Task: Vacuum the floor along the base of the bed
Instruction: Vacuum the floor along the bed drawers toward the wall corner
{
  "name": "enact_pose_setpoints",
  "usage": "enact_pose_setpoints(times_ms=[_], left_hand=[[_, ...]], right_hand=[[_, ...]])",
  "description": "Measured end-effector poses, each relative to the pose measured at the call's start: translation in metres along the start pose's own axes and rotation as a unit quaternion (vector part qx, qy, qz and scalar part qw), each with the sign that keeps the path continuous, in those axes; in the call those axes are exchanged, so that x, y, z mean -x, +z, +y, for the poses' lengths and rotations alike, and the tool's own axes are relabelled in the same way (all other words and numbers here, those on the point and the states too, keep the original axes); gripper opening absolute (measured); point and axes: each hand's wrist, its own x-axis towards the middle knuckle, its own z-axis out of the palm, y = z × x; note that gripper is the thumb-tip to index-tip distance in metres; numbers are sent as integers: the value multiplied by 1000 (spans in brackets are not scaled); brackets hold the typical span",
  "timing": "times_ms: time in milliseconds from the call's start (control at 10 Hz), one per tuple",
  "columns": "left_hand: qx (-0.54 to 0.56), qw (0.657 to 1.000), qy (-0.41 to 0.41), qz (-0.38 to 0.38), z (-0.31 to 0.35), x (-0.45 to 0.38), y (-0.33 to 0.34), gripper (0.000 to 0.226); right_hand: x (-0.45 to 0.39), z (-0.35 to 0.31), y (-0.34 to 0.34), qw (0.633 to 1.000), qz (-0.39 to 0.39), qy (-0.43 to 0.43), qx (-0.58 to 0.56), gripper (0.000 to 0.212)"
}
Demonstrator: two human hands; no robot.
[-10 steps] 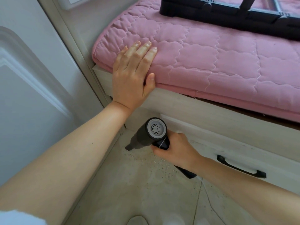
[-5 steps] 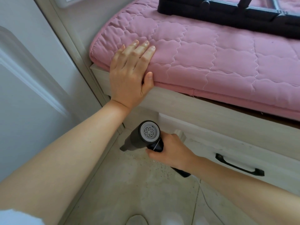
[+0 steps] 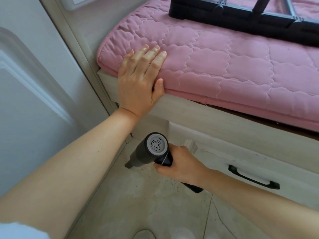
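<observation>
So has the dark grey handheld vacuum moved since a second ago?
Yes: the dark grey handheld vacuum edged left, away from the black drawer handle.

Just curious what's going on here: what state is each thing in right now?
Left hand: open, flat on the pink mattress pad.
Right hand: grips the handheld vacuum, nozzle down at the floor.
Drawer: closed.
Black frame: lying on the pad.

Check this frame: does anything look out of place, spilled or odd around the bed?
A black folded frame lies on the pink quilted mattress, an odd place for it. Dark specks dot the floor beside the handheld vacuum, which the right hand grips.
</observation>
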Motion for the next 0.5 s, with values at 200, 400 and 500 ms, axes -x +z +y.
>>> enact_pose_setpoints(times_ms=[200,400,500], left_hand=[[0,1000,4,6,0,0,0,60],[0,1000,4,5,0,0,0,59],[-1,1000,5,2,0,-1,-1,59]], right_hand=[[2,-6,2,999,-40,8,-6,24],[9,-14,-3,997,-81,-1,-8,27],[10,-12,-5,998,-64,1,-1,25]])
